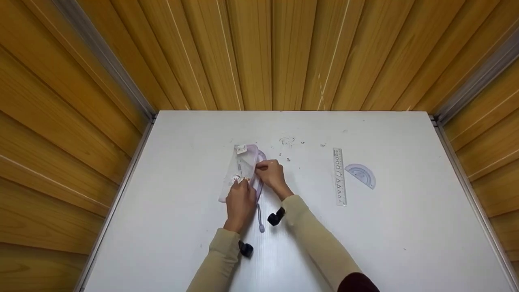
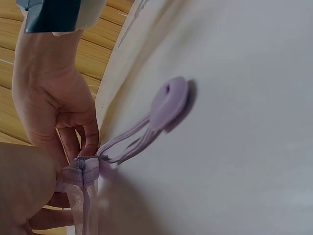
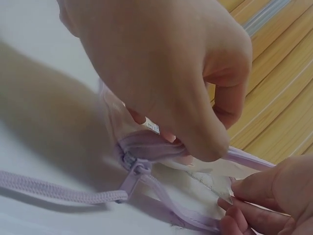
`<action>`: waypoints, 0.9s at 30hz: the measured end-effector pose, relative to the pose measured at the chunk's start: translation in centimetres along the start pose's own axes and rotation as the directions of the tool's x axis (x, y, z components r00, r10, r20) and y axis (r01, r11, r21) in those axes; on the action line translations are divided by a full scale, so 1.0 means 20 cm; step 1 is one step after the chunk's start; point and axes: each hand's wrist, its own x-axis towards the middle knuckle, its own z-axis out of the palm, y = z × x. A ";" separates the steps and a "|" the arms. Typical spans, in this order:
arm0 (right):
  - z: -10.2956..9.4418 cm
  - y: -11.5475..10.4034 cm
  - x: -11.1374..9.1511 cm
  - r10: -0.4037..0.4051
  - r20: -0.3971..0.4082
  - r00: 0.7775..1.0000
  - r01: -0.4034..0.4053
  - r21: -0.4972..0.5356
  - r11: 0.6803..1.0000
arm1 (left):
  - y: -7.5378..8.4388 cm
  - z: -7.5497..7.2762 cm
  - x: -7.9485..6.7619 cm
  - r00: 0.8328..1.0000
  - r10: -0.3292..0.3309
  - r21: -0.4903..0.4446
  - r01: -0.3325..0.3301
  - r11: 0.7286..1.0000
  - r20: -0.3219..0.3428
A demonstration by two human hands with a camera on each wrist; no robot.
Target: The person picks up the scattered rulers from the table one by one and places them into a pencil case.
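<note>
A see-through mesh pouch point(image 1: 229, 184) with a lilac zip border lies on the white table. My left hand point(image 1: 241, 202) grips its near part by the zip edge, large in the right wrist view. A zipper pull point(image 3: 134, 178) hangs by that hand, and its lilac cord point(image 2: 134, 139) ends in a flat lilac tab point(image 2: 168, 103). The zip stands apart, so the pouch mouth gapes. At that mouth, my right hand point(image 1: 271, 174) pinches the pointed corner of a clear set square point(image 3: 205, 181) with tick marks along one edge. The mesh and fingers hide much of it.
To the right on the table lie a clear stencil ruler point(image 1: 339, 176) and, beside it, a bluish protractor point(image 1: 361, 175). Wood-patterned panels point(image 1: 271, 56) rise behind the table and at both sides. Small dark marks point(image 1: 288, 141) dot the tabletop beyond my hands.
</note>
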 end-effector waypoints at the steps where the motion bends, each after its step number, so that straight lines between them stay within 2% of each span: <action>1: 0.00 0.00 0.00 0.000 -0.008 1.000 0.000 0.009 1.000 | 0.00 0.00 0.00 1.000 0.004 0.002 -0.004 1.000 0.000; 4: -0.01 0.00 0.00 0.005 -0.020 1.000 -0.004 0.048 0.999 | 0.00 0.00 0.00 1.000 0.001 0.003 -0.001 1.000 0.006; 17: -0.03 0.02 -0.01 0.035 0.017 0.999 -0.037 0.177 0.983 | 0.01 0.00 0.00 0.999 -0.027 -0.005 0.028 1.000 0.033; 22: -0.05 0.04 -0.02 0.057 0.061 0.997 -0.071 0.270 0.960 | 0.00 0.00 -0.01 0.999 -0.026 0.004 0.026 1.000 0.039; 27: -0.09 0.07 -0.03 0.063 0.099 0.993 -0.097 0.390 0.916 | 0.00 0.00 -0.01 1.000 -0.013 -0.004 0.013 1.000 0.026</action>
